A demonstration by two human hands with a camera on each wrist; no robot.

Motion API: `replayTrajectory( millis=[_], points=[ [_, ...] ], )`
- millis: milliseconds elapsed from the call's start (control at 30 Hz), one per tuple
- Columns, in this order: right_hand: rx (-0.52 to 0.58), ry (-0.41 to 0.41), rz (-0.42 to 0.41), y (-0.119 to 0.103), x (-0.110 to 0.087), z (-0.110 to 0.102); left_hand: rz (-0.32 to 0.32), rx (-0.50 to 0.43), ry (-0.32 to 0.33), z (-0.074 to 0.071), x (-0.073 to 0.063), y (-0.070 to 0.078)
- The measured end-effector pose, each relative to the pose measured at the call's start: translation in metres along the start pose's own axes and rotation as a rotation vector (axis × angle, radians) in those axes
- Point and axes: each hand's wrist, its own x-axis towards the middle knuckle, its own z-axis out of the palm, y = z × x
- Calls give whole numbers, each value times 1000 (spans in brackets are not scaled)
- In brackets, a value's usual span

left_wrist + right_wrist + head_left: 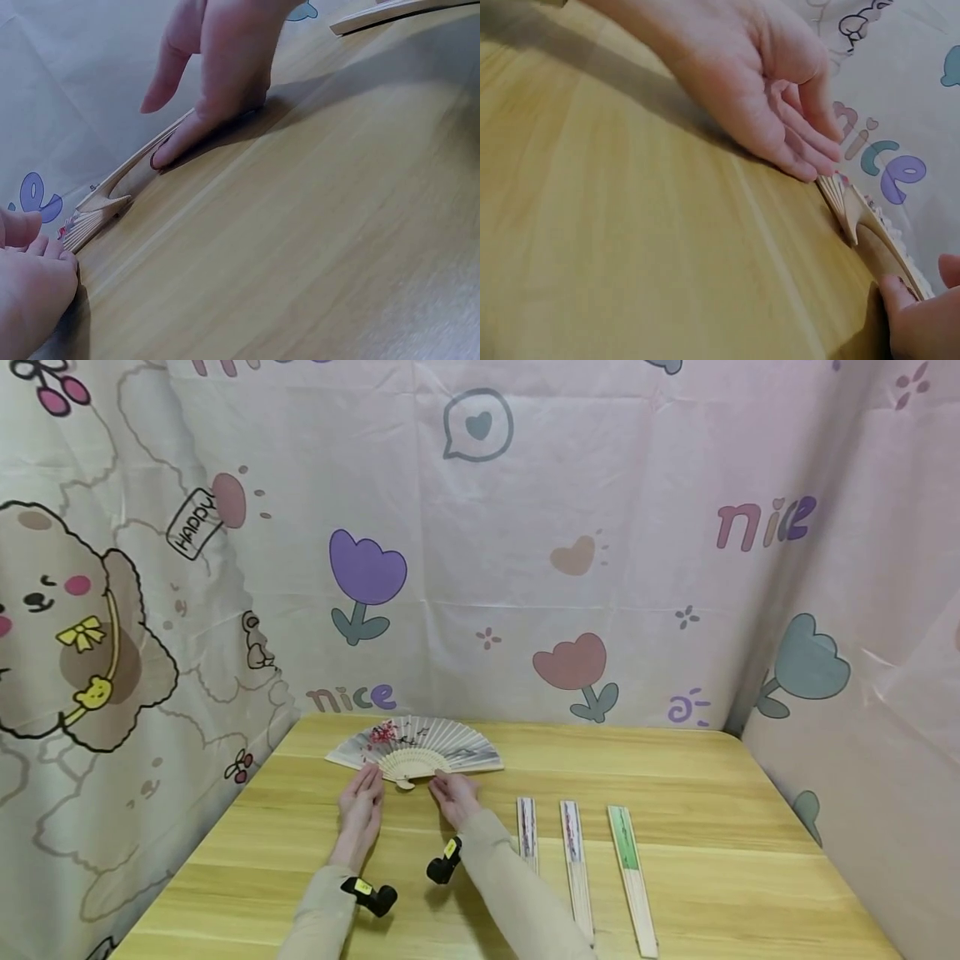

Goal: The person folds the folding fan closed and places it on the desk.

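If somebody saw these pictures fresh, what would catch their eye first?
Probably the spread fan with red blossoms near the far edge of the table, with the left hand and right hand at its near side. Next, perhaps, the big cartoon animal on the cloth at the left, and the purple tulip behind the fan. Three folded fans, one partly green, lie side by side right of the hands.

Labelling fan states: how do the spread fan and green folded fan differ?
Pose: the spread fan opens in a wide arc; the green folded fan is a narrow closed strip.
Print: spread fan, red blossom; green folded fan, green.
Place: the spread fan lies farther back, the green folded fan nearer, at right.
Both lie on the table.
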Motion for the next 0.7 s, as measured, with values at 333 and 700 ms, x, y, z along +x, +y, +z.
replayTrajectory(
  millis=[333, 700],
  points=[
    [-7, 101, 3, 0, 4, 7, -5, -33, 5, -2, 4, -1],
    [24, 85, -9, -2, -1, 6, 1, -109, 37, -3, 2, -1]
  ],
)
